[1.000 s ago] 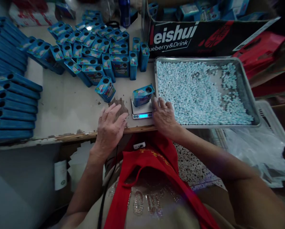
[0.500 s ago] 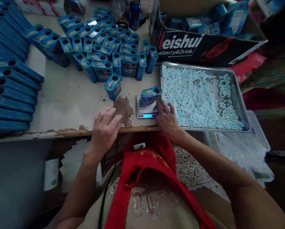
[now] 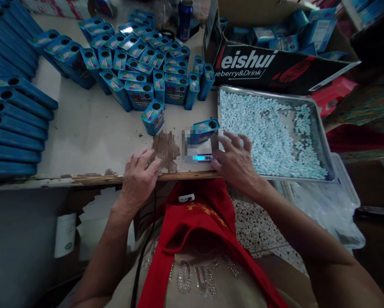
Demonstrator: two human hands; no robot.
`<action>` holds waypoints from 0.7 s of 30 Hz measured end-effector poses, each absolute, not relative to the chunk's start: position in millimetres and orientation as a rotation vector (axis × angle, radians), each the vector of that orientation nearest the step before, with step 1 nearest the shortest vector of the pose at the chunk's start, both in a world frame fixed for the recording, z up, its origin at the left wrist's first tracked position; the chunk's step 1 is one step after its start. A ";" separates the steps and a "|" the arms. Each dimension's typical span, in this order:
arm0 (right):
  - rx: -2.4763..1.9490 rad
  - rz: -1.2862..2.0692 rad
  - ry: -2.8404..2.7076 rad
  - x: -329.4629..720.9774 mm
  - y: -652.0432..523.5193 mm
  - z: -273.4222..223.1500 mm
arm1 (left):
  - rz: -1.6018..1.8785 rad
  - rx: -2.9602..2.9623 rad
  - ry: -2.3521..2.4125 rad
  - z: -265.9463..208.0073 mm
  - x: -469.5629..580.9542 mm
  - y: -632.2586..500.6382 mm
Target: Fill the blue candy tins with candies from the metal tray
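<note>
A blue candy tin (image 3: 205,130) sits on a small digital scale (image 3: 205,148) with a lit blue display. My right hand (image 3: 235,158) is open at the scale's right side, its fingers spread over the near left edge of a metal tray (image 3: 272,176). Small pale-blue candies (image 3: 252,128) cover much of the tray. My left hand (image 3: 140,171) rests at the table's front edge with its fingers apart, holding nothing. Ahead of it, a second candy tin (image 3: 153,117) stands alone on the table. Part of the scale's left side is blurred out.
Many blue tins (image 3: 140,64) stand grouped at the back, and rows of blue tins (image 3: 13,132) line the left. A black cardboard box (image 3: 284,68) with more tins is behind the tray. A dark blue can (image 3: 185,19) stands at the back.
My right hand has moved right from the scale's edge toward the tray, its fingers spreading. My left hand has shifted slightly left and down. The tin stays on the scale.
</note>
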State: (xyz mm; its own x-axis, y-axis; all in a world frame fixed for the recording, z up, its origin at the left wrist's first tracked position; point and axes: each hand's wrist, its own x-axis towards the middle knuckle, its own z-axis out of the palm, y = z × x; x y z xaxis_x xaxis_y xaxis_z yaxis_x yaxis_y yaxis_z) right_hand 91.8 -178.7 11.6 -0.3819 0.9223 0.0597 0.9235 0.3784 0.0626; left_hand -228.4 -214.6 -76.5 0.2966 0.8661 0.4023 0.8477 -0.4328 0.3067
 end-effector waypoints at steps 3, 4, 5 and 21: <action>-1.716 -0.295 -2.410 95.9 -157.2 28.4 | 0.740 2.516 1.664 -68.7 -223.7 -212.8; -1.697 -0.313 -2.379 97.2 -147.1 33.2 | 0.727 2.516 1.663 -66.1 -222.5 -211.8; -1.676 -0.314 -2.368 98.6 -136.9 37.2 | 0.723 2.516 1.660 -63.9 -221.8 -210.7; -1.940 -0.242 -2.948 63.8 -178.3 -4.5 | 0.742 2.462 1.592 -71.4 -216.0 -197.7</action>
